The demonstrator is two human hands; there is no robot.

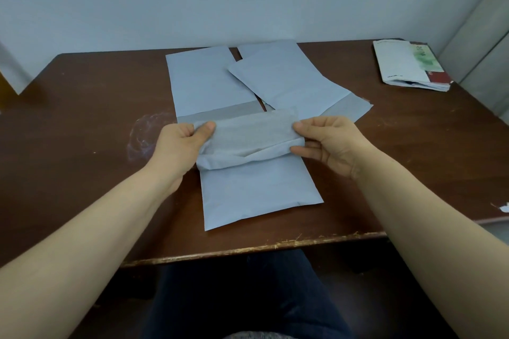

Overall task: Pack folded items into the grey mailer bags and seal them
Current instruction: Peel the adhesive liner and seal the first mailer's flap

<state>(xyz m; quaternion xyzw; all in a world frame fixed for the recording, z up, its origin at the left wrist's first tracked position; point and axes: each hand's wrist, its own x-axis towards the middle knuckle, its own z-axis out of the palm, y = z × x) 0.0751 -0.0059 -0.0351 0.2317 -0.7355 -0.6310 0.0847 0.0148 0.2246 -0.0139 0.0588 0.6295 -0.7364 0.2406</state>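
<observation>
- Both hands, left hand (pixel 183 143) and right hand (pixel 327 143), pinch the flap of the grey mailer bag (pixel 256 187) at frame centre.
- Bag's lying on the desk (pixel 82 124), two more mailers (pixel 209 82) behind it.

Soft, even, cool light; no hard shadows. Dull sheen on the brown table (pixel 82 124), left of the mailers. Dim under the table's near edge. Whole frame slightly soft, fine detail smeared. Wide-angle bowing curves the table's edges; forearms stretch toward the corners.
</observation>
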